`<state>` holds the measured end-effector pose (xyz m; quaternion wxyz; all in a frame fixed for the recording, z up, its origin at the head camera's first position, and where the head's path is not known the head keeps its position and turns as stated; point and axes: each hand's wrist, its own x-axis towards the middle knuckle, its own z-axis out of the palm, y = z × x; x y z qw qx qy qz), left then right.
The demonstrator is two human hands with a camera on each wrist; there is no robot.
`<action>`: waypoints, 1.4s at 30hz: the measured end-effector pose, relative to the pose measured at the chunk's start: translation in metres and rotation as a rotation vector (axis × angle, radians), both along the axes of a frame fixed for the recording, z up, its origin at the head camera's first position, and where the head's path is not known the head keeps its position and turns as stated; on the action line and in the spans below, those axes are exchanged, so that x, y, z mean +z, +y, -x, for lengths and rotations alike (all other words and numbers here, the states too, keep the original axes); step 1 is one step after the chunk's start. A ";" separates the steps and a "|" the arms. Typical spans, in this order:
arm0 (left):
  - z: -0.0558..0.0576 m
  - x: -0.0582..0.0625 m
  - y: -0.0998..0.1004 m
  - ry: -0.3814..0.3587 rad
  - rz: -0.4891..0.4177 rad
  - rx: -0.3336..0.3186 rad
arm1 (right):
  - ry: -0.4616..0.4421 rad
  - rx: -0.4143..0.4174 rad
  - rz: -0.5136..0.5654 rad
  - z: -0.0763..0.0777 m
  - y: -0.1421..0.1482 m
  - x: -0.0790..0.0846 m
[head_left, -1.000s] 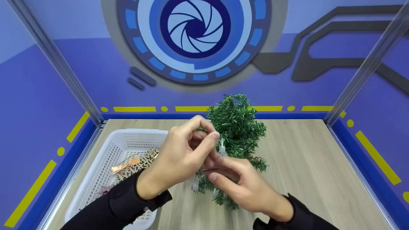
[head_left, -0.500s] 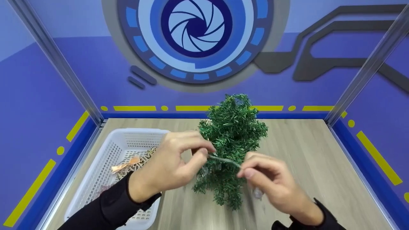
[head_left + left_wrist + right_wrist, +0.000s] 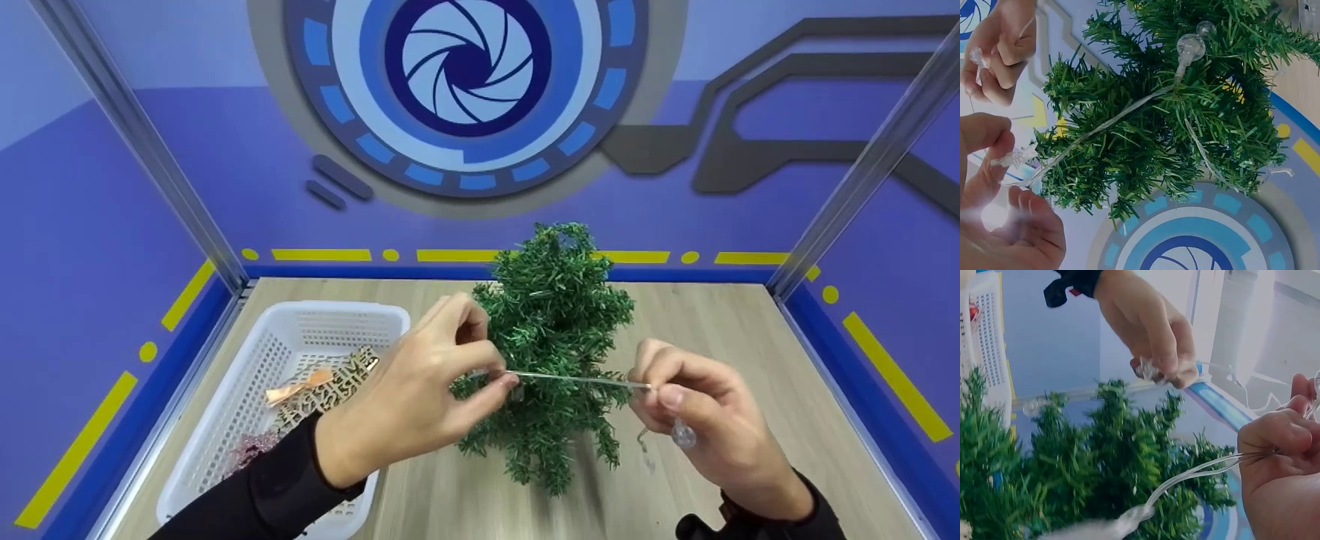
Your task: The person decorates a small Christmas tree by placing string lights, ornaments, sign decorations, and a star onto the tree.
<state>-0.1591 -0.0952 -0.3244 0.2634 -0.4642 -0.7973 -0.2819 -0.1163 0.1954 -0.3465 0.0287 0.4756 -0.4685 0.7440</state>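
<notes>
A small green artificial Christmas tree stands on the table. Across its front a clear string-light wire is drawn straight between both hands. My left hand pinches the wire at the tree's left side, beside a star-shaped bulb in the left wrist view. To the tree's right, my right hand grips the other stretch, with a clear round bulb at its fingers. In the left wrist view, more wire runs over the branches to another round bulb. The tree's base is hidden.
A white perforated basket stands left of the tree, partly behind the left arm. It holds an orange ribbon, gold cut-out pieces and something reddish and glittery. Blue panels wall the table's back and sides.
The hands were close together before the tree. My right hand has moved right, drawing the wire out into a straight line, while the left hand stays near the tree's left side.
</notes>
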 end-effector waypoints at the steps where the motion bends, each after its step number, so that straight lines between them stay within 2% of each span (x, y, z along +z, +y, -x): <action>1: 0.000 0.000 0.000 0.002 0.005 -0.003 | 0.008 -0.008 0.002 0.000 0.003 0.000; 4: 0.001 -0.002 -0.002 0.000 0.026 -0.026 | 0.048 -0.075 -0.007 -0.001 0.011 0.002; 7: 0.001 -0.004 -0.003 -0.025 0.069 -0.056 | 0.090 -0.188 -0.045 -0.002 0.017 0.005; 10: 0.001 -0.007 -0.005 -0.078 0.108 -0.089 | 0.109 -0.327 -0.109 -0.005 0.022 0.007; 14: 0.002 -0.009 -0.006 -0.161 0.120 -0.100 | 0.131 -0.502 -0.157 -0.009 0.027 0.009; 17: 0.004 -0.011 -0.008 -0.215 0.125 -0.103 | 0.191 -0.597 -0.152 -0.009 0.029 0.010; 20: 0.005 -0.013 -0.009 -0.236 0.133 -0.110 | 0.227 -0.679 -0.142 -0.008 0.035 0.009; 22: 0.005 -0.015 -0.011 -0.233 0.137 -0.103 | 0.204 -0.710 -0.131 -0.009 0.042 0.008; 24: 0.006 -0.016 -0.013 -0.217 0.131 -0.093 | 0.131 -0.770 -0.112 -0.010 0.051 0.006; 27: 0.008 -0.019 -0.016 -0.177 0.135 -0.076 | -0.003 -0.774 -0.034 -0.008 0.066 0.002; 30: 0.010 -0.023 -0.021 -0.160 0.153 -0.072 | -0.088 -0.683 0.088 -0.004 0.076 -0.003; 33: 0.012 -0.029 -0.029 -0.150 0.181 -0.067 | -0.111 -0.591 0.186 0.000 0.082 -0.007; 38: 0.012 -0.035 -0.040 -0.153 0.236 -0.080 | -0.161 -0.632 0.302 0.002 0.087 -0.012; 42: 0.012 -0.037 -0.043 -0.196 0.296 -0.081 | -0.203 -0.609 0.413 0.004 0.092 -0.013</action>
